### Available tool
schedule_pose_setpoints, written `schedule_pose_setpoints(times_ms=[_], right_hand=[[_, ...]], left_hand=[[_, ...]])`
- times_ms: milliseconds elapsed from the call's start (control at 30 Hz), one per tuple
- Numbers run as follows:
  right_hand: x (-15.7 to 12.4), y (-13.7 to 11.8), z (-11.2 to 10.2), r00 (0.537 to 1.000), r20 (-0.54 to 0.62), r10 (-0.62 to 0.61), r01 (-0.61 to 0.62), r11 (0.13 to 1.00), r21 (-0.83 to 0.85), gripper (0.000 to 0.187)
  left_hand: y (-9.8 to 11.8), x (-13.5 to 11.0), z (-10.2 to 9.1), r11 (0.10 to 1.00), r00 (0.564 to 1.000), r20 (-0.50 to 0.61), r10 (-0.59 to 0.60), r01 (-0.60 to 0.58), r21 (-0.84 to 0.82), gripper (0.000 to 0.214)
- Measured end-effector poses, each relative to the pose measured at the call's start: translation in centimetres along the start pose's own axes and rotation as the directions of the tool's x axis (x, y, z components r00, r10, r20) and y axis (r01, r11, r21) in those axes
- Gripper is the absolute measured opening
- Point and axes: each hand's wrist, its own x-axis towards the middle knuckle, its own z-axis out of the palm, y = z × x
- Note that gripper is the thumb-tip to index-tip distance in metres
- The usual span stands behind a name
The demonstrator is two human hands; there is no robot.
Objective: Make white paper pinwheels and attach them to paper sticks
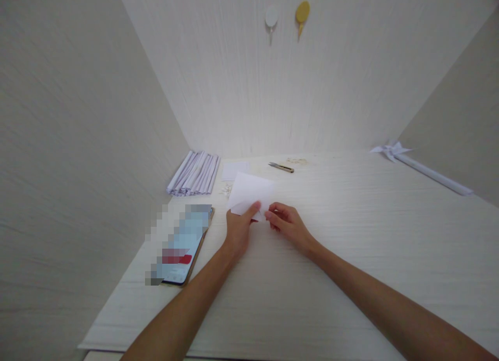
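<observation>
A square white sheet of paper (pixel 249 192) is gripped near its lower edge by my left hand (pixel 238 228), thumb on top and fingers underneath. Just right of the sheet's lower corner is my right hand (pixel 286 221), its fingers curled and the thumb and fingertips close together. Whether they pinch anything is too small to make out. Behind the held sheet, a stack of white paper squares (pixel 234 170) lies on the table. Small pale bits (pixel 226 190) lie beside the held sheet, partly covered by it.
Rolled white paper sticks (pixel 195 173) are piled at the back left. A phone (pixel 187 246) lies left of my left forearm. Thread snips (pixel 281 167) and thin yellowish bits (pixel 297 161) lie at the back. A paper flower on a stick (pixel 432 173) rests by the right wall. Two hooks (pixel 302 12) are on the back wall.
</observation>
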Motion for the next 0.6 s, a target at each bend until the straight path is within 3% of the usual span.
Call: schedule_pose_setpoints(times_ms=[300, 433, 600], right_hand=[[0.3, 1.03, -0.14, 0.998, 0.055, -0.021, 0.028, 0.99, -0.138, 0.022], [0.16, 0.66, -0.28, 0.999, 0.033, 0.014, -0.009, 0.988, -0.151, 0.02], [0.11, 0.53, -0.29, 0.999, -0.016, 0.04, -0.042, 0.989, -0.141, 0.021]], left_hand=[[-0.21, -0.27, 0.0, 0.986, 0.995, 0.092, 0.027, -0.042, 0.162, 0.02], [-0.06, -0.01, -0.09, 0.986, 0.999, 0.044, 0.02, -0.027, 0.165, 0.023], [0.26, 0.69, -0.66, 0.985, 0.995, -0.006, 0.1, -0.098, 0.144, 0.024]])
